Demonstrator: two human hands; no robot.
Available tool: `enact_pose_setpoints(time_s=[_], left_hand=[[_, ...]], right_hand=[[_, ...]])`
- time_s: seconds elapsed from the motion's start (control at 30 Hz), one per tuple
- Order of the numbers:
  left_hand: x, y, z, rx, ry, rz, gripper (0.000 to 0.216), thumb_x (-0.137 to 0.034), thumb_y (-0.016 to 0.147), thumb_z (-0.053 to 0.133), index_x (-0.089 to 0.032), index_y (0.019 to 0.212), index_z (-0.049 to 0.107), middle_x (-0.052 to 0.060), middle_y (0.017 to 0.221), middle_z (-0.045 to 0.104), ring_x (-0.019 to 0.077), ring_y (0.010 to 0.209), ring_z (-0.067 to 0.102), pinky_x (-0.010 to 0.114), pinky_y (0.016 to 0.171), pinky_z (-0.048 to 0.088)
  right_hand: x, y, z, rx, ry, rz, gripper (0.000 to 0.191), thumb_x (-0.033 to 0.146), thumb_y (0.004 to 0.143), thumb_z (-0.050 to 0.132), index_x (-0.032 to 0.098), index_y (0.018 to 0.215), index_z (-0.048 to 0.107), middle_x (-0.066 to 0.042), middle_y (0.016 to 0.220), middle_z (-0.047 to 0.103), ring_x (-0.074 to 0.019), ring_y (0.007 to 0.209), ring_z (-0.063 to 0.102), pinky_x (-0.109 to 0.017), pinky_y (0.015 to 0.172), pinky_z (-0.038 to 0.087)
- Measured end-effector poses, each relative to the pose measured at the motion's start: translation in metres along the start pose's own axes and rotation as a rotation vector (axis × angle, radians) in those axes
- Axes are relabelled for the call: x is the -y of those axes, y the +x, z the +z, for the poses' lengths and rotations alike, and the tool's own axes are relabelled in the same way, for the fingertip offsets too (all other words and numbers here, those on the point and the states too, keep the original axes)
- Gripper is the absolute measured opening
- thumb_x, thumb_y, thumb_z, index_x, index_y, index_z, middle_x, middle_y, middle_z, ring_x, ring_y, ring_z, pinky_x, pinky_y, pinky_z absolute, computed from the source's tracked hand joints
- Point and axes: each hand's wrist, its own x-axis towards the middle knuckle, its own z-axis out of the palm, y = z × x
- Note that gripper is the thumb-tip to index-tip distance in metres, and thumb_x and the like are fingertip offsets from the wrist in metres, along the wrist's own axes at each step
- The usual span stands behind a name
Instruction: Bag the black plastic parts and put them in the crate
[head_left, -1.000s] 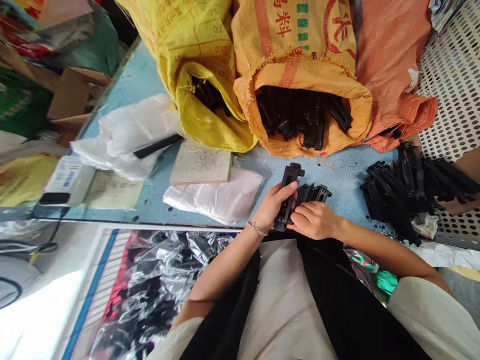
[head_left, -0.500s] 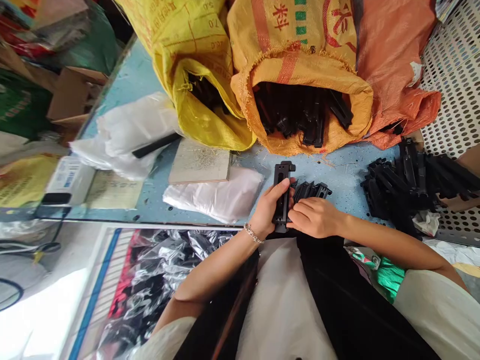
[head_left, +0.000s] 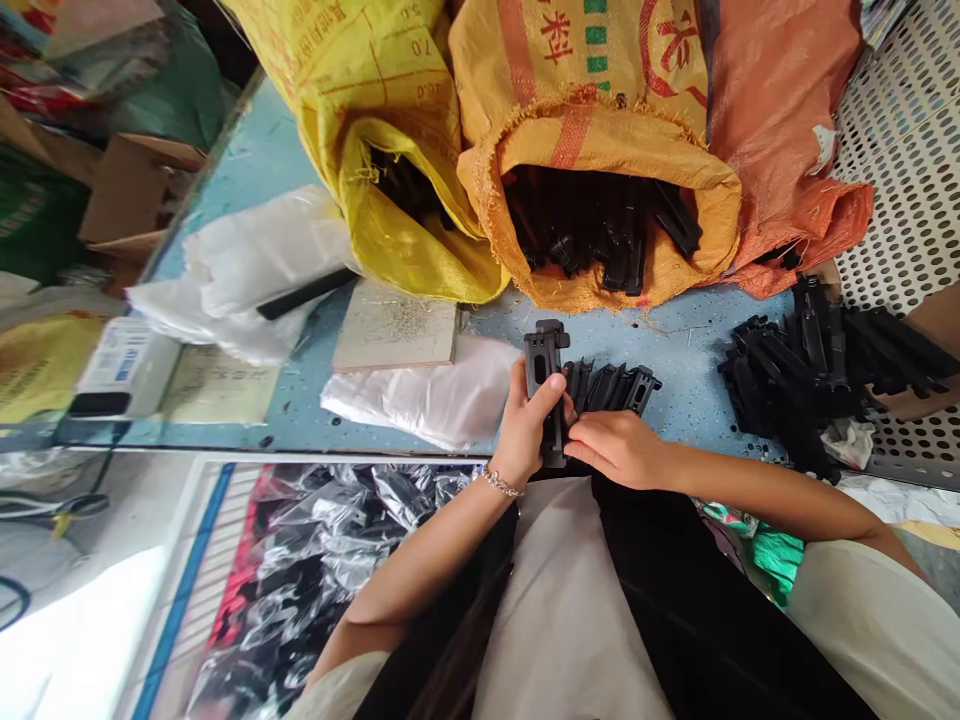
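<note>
Head view
Left hand: the left hand (head_left: 527, 428) is curled around a long black plastic part (head_left: 547, 378), thumb laid across its front, holding it upright at the near edge of the blue table (head_left: 285, 400). A bracelet (head_left: 501, 484) sits on the wrist.
Right hand: the right hand (head_left: 616, 447) lies palm down, fingers bent, resting on the near ends of a row of black parts (head_left: 613, 385); its fingertips meet the lower end of the held part. How firmly it grasps them cannot be told.
Held part: it stands just left of the row, touching it, top end pointing toward the sacks.
Orange sack: the orange woven sack (head_left: 600, 150) lies on its side, mouth open toward the person, full of black plastic parts.
Yellow sack: the yellow sack (head_left: 390, 120), left of the orange one, is also open; dark parts show inside its mouth.
Loose pile: a heap of black parts (head_left: 795, 375) lies on the table to the right, well apart from the hands.
Left of hands: a white plastic bag (head_left: 427, 395) lies beside the left hand, and a flat board (head_left: 394, 325) lies behind it.
Below table: clear bags holding dark pieces (head_left: 315, 560) lie on the floor.
</note>
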Motion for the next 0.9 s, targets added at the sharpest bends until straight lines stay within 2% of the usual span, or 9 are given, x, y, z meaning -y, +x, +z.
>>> enact_pose_setpoints(time_s=[0.13,0.23,0.3,0.4,0.47,0.6,0.73,0.8,0.9], left_hand=[[0.020,0.022,-0.041,-0.150,0.230,0.108,0.051,-0.052,0.077,0.075,-0.023,0.113,0.053,-0.002,0.087,0.064,0.0150,0.069,0.065,0.028,0.064,0.055],[0.041,0.041,-0.065,-0.203,0.511,0.093,0.044,-0.054,0.084,0.064,-0.017,0.108,0.063,0.004,0.093,0.069,0.0237,0.092,0.067,0.036,0.082,0.057],[0.059,0.049,-0.068,-0.183,0.675,0.170,0.044,-0.050,0.087,0.061,-0.015,0.115,0.065,0.009,0.109,0.069,0.0292,0.112,0.062,0.044,0.100,0.051],[0.083,0.055,-0.065,-0.190,0.860,0.402,0.044,-0.041,0.094,0.053,-0.014,0.128,0.063,0.018,0.138,0.055,0.0319,0.134,0.049,0.051,0.118,0.037],[0.092,0.057,-0.066,-0.200,0.951,0.512,0.042,-0.036,0.097,0.047,-0.014,0.130,0.062,0.019,0.142,0.049,0.0317,0.138,0.045,0.053,0.120,0.035],[0.087,0.053,-0.072,-0.153,1.023,0.607,0.043,-0.033,0.098,0.046,-0.015,0.136,0.058,0.019,0.137,0.054,0.0306,0.134,0.049,0.055,0.118,0.038],[0.064,0.038,-0.057,-0.139,0.858,0.643,0.042,-0.036,0.098,0.052,-0.020,0.137,0.058,0.015,0.139,0.056,0.0282,0.134,0.051,0.052,0.118,0.037],[0.053,0.033,-0.037,-0.030,0.629,0.554,0.042,-0.042,0.097,0.056,-0.022,0.133,0.060,0.013,0.138,0.058,0.0271,0.131,0.053,0.050,0.117,0.039],[0.039,0.033,-0.002,0.260,0.154,0.295,0.060,-0.060,0.088,0.063,-0.021,0.133,0.058,0.014,0.134,0.062,0.0285,0.124,0.060,0.047,0.107,0.049]], right_hand=[[-0.030,0.014,-0.004,0.009,0.044,0.178,0.029,0.040,0.106,0.042,0.021,0.096,0.062,-0.002,0.087,0.066,-0.0164,0.080,0.063,-0.027,0.072,0.046],[-0.081,0.045,-0.034,-0.335,-0.192,0.451,0.035,0.045,0.103,0.045,0.019,0.123,0.056,-0.011,0.111,0.064,-0.0238,0.101,0.063,-0.034,0.083,0.049],[-0.118,0.069,-0.058,-0.559,-0.353,0.674,0.048,0.046,0.102,0.045,0.014,0.138,0.046,-0.020,0.133,0.054,-0.0317,0.121,0.056,-0.041,0.093,0.048],[-0.163,0.095,-0.085,-0.530,-0.361,0.942,0.066,0.051,0.099,0.050,0.007,0.146,0.037,-0.028,0.145,0.044,-0.0409,0.129,0.051,-0.051,0.101,0.045],[-0.181,0.100,-0.097,-0.490,-0.219,1.014,0.068,0.051,0.096,0.055,0.005,0.144,0.040,-0.029,0.145,0.044,-0.0421,0.127,0.053,-0.053,0.102,0.044],[-0.190,0.080,-0.114,-0.486,0.047,1.013,0.035,0.036,0.095,0.056,0.007,0.115,0.060,-0.022,0.112,0.067,-0.0333,0.100,0.067,-0.045,0.090,0.051],[-0.164,0.040,-0.100,-0.507,0.286,0.907,0.030,0.040,0.099,0.041,0.017,0.091,0.059,-0.006,0.075,0.064,-0.0166,0.059,0.060,-0.030,0.057,0.050],[-0.137,0.020,-0.077,-0.482,0.618,0.703,0.036,0.052,0.096,0.039,0.021,0.085,0.053,0.000,0.066,0.057,-0.0128,0.050,0.051,-0.025,0.045,0.042],[-0.090,-0.004,-0.039,-0.204,0.884,0.440,0.049,0.069,0.091,0.037,0.023,0.081,0.051,0.004,0.057,0.050,-0.0127,0.044,0.045,-0.025,0.039,0.037]])
